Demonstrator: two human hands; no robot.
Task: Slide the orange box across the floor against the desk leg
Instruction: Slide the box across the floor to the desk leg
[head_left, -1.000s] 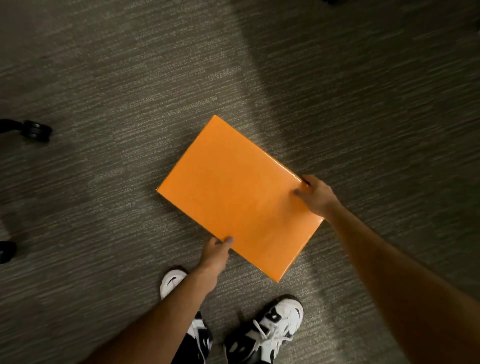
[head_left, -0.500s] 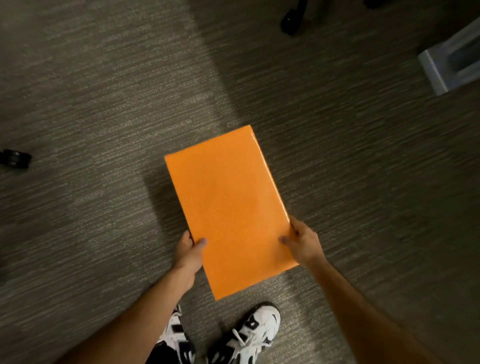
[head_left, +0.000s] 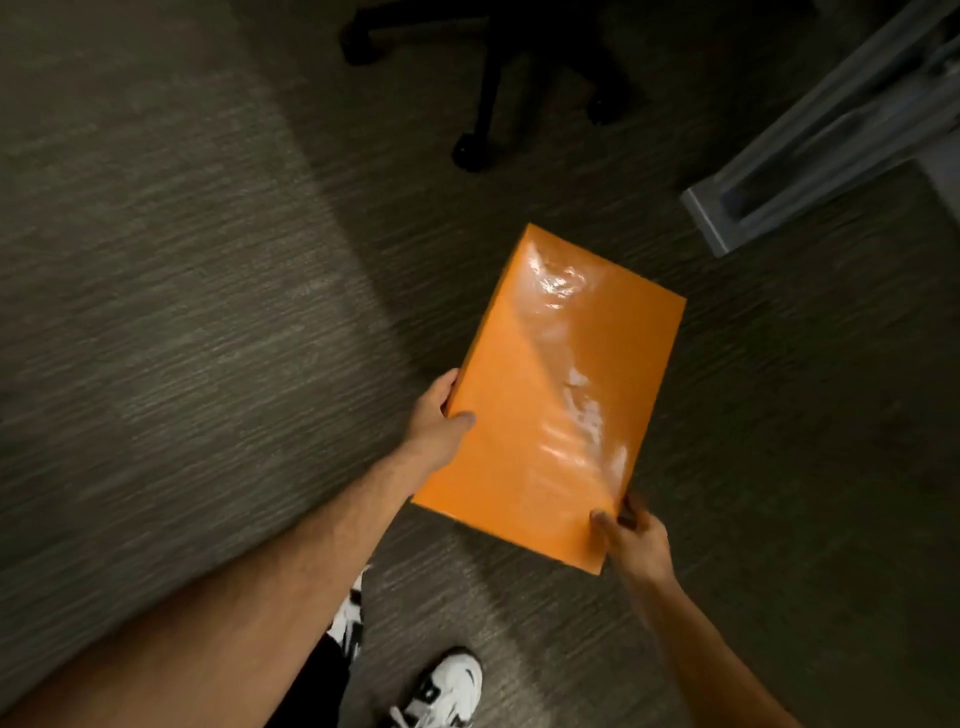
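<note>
The orange box (head_left: 550, 400) lies flat on the grey carpeted floor (head_left: 182, 312), its long axis pointing up and slightly right, its glossy top catching glare. The left hand (head_left: 439, 421) clasps the box's left long edge, thumb on top and fingers curled around the side. The right hand (head_left: 631, 540) pinches the near right corner, thumb on the top face. The two hands are well apart, one on each side of the box. The grey desk leg (head_left: 769, 192) stands to the upper right, its foot near the box's far right corner but apart from it. A black chair base (head_left: 483, 98) sits beyond, in shadow. White-and-black sneakers (head_left: 447, 686) show below.
</note>
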